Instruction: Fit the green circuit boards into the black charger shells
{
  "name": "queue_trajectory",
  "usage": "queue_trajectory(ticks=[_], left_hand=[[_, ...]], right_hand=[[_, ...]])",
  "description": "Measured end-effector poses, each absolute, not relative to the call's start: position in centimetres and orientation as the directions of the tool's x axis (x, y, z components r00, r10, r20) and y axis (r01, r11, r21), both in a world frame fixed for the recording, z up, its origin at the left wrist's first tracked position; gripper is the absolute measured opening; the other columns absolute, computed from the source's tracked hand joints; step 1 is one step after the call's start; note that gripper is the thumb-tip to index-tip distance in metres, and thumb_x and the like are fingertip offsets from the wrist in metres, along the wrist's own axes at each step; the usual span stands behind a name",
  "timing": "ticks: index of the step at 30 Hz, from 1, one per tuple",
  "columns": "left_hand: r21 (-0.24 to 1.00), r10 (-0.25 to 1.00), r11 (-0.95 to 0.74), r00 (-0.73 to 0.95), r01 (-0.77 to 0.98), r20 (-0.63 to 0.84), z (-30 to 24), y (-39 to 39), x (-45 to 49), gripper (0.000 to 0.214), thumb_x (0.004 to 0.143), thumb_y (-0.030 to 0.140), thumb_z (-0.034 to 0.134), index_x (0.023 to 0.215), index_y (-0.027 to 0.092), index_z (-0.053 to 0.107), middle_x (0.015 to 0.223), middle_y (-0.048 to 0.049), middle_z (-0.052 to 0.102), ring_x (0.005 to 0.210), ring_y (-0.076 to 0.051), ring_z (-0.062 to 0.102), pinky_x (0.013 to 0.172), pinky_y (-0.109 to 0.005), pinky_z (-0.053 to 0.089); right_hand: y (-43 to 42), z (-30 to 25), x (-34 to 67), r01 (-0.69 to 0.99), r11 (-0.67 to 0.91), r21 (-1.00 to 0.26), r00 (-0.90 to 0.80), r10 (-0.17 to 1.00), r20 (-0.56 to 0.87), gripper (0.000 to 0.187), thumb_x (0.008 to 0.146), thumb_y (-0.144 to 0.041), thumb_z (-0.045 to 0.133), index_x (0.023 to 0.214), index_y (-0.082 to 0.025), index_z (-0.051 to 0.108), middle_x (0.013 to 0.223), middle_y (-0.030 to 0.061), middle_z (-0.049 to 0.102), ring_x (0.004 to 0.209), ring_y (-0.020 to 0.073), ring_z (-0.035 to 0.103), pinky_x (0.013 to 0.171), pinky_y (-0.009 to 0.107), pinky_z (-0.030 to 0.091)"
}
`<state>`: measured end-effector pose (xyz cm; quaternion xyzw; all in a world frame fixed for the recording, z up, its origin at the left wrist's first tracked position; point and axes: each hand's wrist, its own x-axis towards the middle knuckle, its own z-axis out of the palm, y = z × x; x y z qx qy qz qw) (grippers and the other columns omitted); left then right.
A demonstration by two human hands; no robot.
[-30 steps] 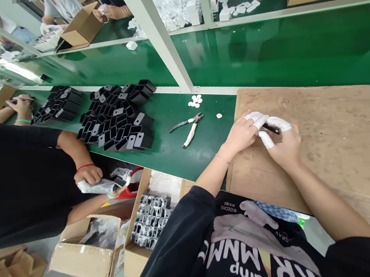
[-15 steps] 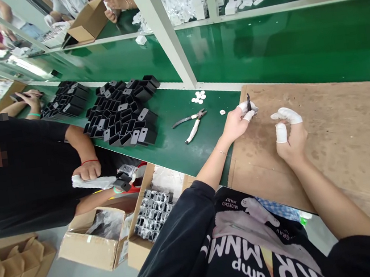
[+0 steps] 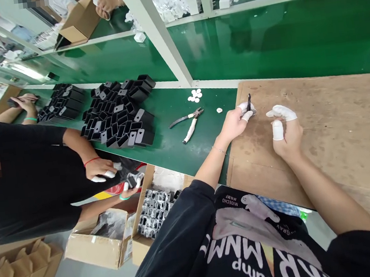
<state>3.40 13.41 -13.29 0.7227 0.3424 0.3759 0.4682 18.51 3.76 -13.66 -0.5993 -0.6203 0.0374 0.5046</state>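
Note:
My left hand is closed on a small, slender black piece, pinched upright between thumb and fingers in white finger cots. Its exact kind is not clear. Over the brown board, my right hand is open and holds nothing that I can see. White cots cover its thumb and fingertips, and a gap shows between thumb and curled fingers. To the left of my left hand lie a crumpled white bit and a pair of cutting pliers with spread handles, one of them wrapped in white.
Small white discs lie beyond the pliers on the green table. Many black rectangular tubes stand further left. A co-worker's hands handle a black part above an open carton. A white post rises behind the table.
The view has shifted slightly. The co-worker's hands have come together around a black part, where one pulled at a white bag before. My own hands have hardly moved.

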Motion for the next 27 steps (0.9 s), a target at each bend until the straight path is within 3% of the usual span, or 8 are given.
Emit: queue_trajectory(ticks=[7, 16, 22, 27], left_hand=[[0.938, 0.904, -0.335, 0.311, 0.093, 0.292, -13.7, 14.0, 3.1, 0.025, 0.094, 0.034, 0.052, 0.108, 0.016, 0.058, 0.103, -0.0087, 0.074, 0.095, -0.017, 0.072, 0.091, -0.031, 0.055], [0.935, 0.863, -0.327, 0.448, 0.138, 0.235, -13.9, 13.9, 3.1, 0.033, 0.093, 0.043, 0.052, 0.105, 0.014, 0.06, 0.094, -0.0096, 0.074, 0.087, -0.017, 0.071, 0.085, -0.03, 0.054], [0.887, 0.821, -0.409, 0.511, 0.214, 0.255, -12.9, 13.5, 3.0, 0.028, 0.094, 0.04, 0.051, 0.1, 0.015, 0.061, 0.09, -0.0076, 0.075, 0.084, -0.016, 0.07, 0.082, -0.028, 0.054], [0.896, 0.857, -0.404, 0.419, 0.186, 0.3, -12.6, 13.7, 2.6, 0.033, 0.093, 0.046, 0.052, 0.104, 0.016, 0.06, 0.099, -0.0085, 0.074, 0.09, -0.019, 0.072, 0.086, -0.031, 0.054]], right_hand=[[3.9, -13.7, 18.6, 0.692, 0.318, -0.647, 0.211, 0.769, 0.604, 0.033, 0.097, -0.034, 0.041, 0.125, -0.02, 0.052, 0.108, 0.0108, 0.072, 0.086, 0.0238, 0.068, 0.09, 0.048, 0.05], [3.6, -13.7, 18.6, 0.717, 0.245, -0.653, 0.19, 0.832, 0.521, 0.038, 0.097, -0.039, 0.037, 0.127, -0.019, 0.048, 0.116, 0.0129, 0.068, 0.091, 0.0247, 0.068, 0.093, 0.047, 0.05], [3.6, -13.3, 18.4, 0.719, 0.234, -0.655, 0.193, 0.837, 0.512, 0.037, 0.097, -0.039, 0.034, 0.124, -0.019, 0.049, 0.118, 0.013, 0.067, 0.092, 0.0239, 0.067, 0.094, 0.045, 0.05], [3.7, -13.1, 18.3, 0.736, 0.258, -0.626, 0.162, 0.83, 0.533, 0.036, 0.097, -0.039, 0.035, 0.122, -0.018, 0.05, 0.118, 0.0127, 0.067, 0.089, 0.0223, 0.066, 0.097, 0.044, 0.048]])
